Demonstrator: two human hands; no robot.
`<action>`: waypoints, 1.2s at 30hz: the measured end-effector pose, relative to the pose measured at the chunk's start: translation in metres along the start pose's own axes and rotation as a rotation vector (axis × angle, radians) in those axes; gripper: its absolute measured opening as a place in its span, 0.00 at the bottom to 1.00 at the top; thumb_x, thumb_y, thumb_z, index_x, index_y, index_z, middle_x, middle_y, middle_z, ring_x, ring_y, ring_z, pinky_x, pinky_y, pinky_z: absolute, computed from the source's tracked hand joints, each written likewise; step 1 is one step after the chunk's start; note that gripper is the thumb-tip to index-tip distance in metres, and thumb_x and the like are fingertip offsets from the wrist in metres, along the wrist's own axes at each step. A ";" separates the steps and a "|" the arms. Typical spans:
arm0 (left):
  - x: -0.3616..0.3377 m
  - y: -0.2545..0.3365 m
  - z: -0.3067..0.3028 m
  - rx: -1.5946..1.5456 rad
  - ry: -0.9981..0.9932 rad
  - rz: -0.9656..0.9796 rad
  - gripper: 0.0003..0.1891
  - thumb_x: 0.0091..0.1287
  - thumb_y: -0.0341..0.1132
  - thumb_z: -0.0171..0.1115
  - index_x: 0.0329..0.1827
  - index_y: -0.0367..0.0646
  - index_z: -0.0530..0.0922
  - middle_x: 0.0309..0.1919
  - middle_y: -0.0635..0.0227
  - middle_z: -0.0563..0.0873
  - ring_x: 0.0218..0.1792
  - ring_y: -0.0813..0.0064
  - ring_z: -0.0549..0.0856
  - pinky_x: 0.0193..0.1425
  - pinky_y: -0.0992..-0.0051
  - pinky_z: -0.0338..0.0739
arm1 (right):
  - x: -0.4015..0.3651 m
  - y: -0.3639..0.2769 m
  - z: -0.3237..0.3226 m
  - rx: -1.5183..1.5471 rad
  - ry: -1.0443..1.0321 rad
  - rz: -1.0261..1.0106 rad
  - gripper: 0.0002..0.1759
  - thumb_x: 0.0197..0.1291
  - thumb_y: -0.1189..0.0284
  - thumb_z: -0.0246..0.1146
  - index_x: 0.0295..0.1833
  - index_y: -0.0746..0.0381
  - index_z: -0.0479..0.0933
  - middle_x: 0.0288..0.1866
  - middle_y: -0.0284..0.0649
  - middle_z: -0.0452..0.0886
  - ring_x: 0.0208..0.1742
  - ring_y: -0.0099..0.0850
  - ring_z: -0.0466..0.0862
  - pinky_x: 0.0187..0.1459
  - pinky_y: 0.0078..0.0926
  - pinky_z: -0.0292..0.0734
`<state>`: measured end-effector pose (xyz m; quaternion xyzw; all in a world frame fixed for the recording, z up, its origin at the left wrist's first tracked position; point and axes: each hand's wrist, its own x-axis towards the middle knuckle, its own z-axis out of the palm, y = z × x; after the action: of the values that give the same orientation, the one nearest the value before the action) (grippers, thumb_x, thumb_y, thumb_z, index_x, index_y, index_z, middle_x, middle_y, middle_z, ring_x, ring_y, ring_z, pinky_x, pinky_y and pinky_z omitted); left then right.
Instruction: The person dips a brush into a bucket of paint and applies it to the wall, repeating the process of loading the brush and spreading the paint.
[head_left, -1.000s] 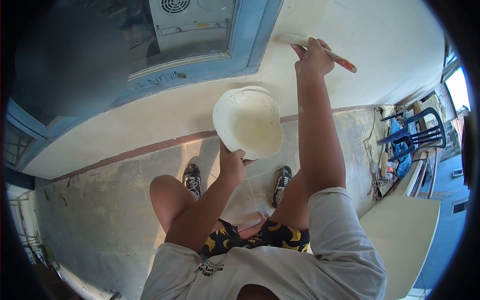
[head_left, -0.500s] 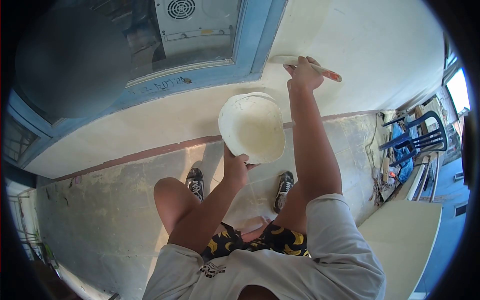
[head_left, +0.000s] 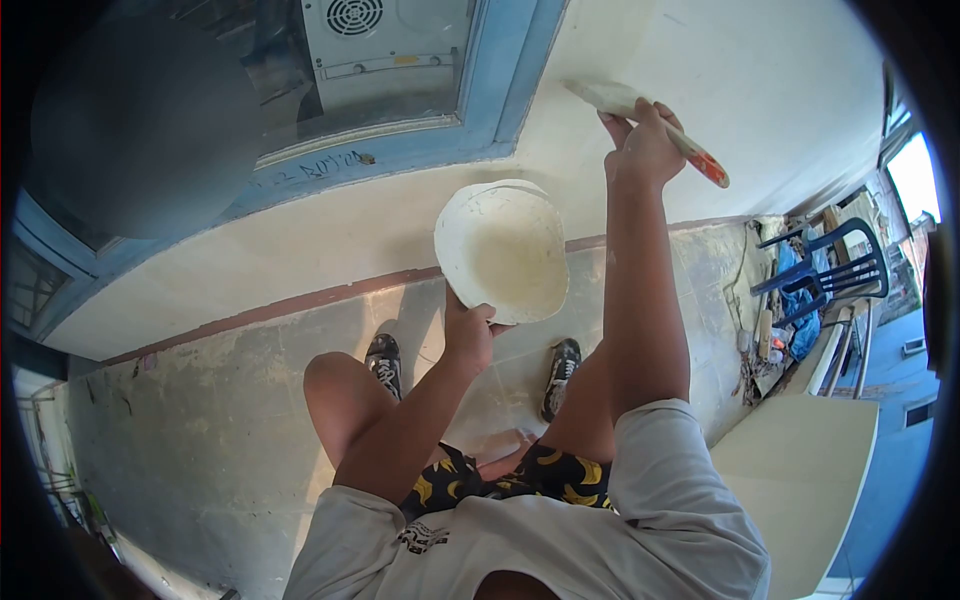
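Note:
A white container (head_left: 503, 250) with pale paint inside and an uneven rim is held out in front by my left hand (head_left: 470, 335), whose fingers grip its near edge. My right hand (head_left: 645, 145) is closed around a paintbrush (head_left: 705, 162) with a red-orange handle end. The brush's pale bristles point up and left, against or close to the cream wall (head_left: 760, 90); whether they touch it cannot be told.
A blue-framed window (head_left: 490, 90) is at the upper left. A red-brown strip runs along the wall's foot above the grey floor (head_left: 220, 430). At the right are a dark blue plastic chair (head_left: 850, 265), clutter and a pale panel (head_left: 795, 480).
My right hand has moved right and slightly up with the brush, which now tilts more steeply. The container in my left hand has hardly moved.

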<state>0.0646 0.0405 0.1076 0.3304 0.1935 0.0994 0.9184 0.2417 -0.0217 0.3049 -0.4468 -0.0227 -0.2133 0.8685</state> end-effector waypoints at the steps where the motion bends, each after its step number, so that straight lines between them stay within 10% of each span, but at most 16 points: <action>1: 0.000 0.000 0.000 0.006 0.003 0.002 0.37 0.49 0.17 0.43 0.66 0.50 0.51 0.60 0.54 0.65 0.57 0.50 0.74 0.51 0.47 0.79 | -0.003 0.006 -0.008 -0.033 0.023 0.034 0.12 0.54 0.84 0.55 0.44 0.72 0.64 0.44 0.54 0.71 0.40 0.45 0.82 0.35 0.36 0.87; 36: 0.003 -0.010 0.000 0.022 -0.014 -0.025 0.38 0.48 0.17 0.44 0.66 0.51 0.52 0.59 0.55 0.67 0.56 0.51 0.75 0.50 0.47 0.79 | 0.045 -0.125 0.091 0.197 -0.158 -0.206 0.12 0.55 0.83 0.55 0.46 0.72 0.66 0.42 0.49 0.72 0.35 0.43 0.82 0.34 0.30 0.86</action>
<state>0.0675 0.0339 0.1007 0.3388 0.1923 0.0833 0.9172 0.2472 -0.0295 0.4652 -0.3702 -0.1573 -0.2620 0.8772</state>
